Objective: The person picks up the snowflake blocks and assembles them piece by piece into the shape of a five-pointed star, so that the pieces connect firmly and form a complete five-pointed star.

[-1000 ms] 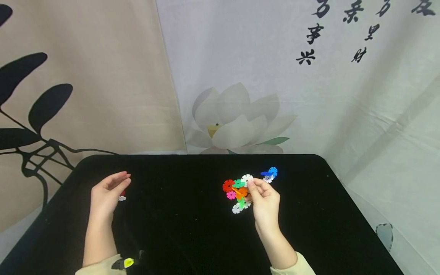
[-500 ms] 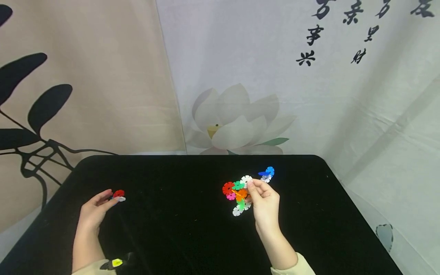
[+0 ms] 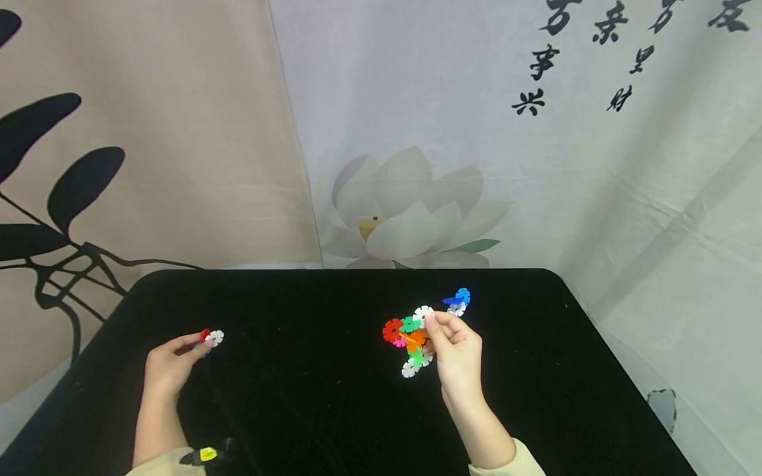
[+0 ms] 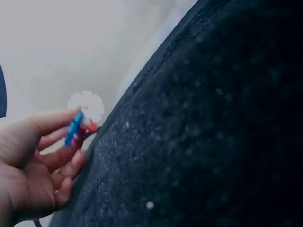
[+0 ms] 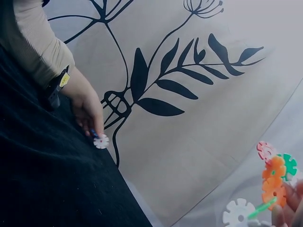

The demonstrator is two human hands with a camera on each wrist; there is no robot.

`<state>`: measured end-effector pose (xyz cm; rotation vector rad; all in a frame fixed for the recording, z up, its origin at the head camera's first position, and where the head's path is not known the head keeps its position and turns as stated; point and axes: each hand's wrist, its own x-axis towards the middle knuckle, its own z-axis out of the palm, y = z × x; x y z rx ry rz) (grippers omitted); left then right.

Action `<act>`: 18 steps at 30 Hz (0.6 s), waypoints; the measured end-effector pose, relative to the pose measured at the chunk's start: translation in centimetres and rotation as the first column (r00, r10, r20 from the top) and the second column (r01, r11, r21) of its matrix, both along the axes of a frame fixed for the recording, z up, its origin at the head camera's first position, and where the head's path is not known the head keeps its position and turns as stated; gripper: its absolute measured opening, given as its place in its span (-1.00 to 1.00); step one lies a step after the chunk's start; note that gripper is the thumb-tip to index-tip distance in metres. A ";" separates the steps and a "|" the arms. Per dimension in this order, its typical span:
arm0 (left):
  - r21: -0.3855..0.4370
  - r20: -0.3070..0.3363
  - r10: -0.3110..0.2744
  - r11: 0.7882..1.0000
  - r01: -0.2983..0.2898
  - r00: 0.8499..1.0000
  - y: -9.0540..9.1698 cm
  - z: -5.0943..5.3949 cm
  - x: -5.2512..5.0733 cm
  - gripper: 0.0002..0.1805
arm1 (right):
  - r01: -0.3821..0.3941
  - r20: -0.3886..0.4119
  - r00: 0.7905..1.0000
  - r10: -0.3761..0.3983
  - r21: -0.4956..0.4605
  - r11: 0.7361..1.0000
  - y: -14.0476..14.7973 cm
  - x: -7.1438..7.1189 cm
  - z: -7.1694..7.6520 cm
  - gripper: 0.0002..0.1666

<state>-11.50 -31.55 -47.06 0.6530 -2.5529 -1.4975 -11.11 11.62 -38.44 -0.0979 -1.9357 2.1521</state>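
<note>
At the table's left, my left hand [image 3: 169,367] pinches a small cluster of notched snowflake discs between thumb and fingertips. A white disc [image 3: 215,338] and a red disc [image 3: 204,334] show in the head view; a blue disc [image 4: 74,128] stands edge-on in the left wrist view. My right hand [image 3: 460,354] grips a larger snowflake-disc assembly by its white disc [image 3: 423,315]. Red [image 3: 392,329], green, pink and orange discs [image 5: 273,189] join it. Blue discs [image 3: 463,296] with a white one show beyond the hand; the fingers hide whether they connect.
A black-covered table [image 3: 309,396] with rounded far corners lies under both hands. Behind it hangs a printed cloth [image 3: 405,99] with a lotus, dark leaves and lettering. On the left wrist sits a dark strapped device [image 3: 205,455] with a yellow label.
My left hand drew back from the small cluster, came down to it and now holds it, with the white disc turned face-on. The right hand's assembly and the blue discs shifted slightly left.
</note>
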 end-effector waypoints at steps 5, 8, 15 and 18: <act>0.018 -0.090 -0.043 0.999 0.045 0.995 1.6 1.6 -0.7 -0.41 | -0.013 -0.002 1.000 0.013 0.004 1.000 0.0 0.1 0.0 -0.77; 0.056 -0.179 -0.089 0.993 0.101 0.980 3.1 2.9 -1.1 -0.45 | -0.016 0.001 1.000 0.016 0.001 1.000 -0.1 0.2 -0.1 -0.78; 0.158 -0.369 -0.190 0.952 0.263 0.910 7.8 6.4 -1.4 -0.57 | -0.025 -0.020 0.999 0.025 0.024 0.999 -0.3 0.3 0.0 -0.81; 0.174 -0.408 -0.211 0.937 0.302 0.888 9.8 7.9 -1.2 -0.61 | -0.036 -0.038 0.999 0.037 0.041 0.999 -0.4 0.4 -0.1 -0.81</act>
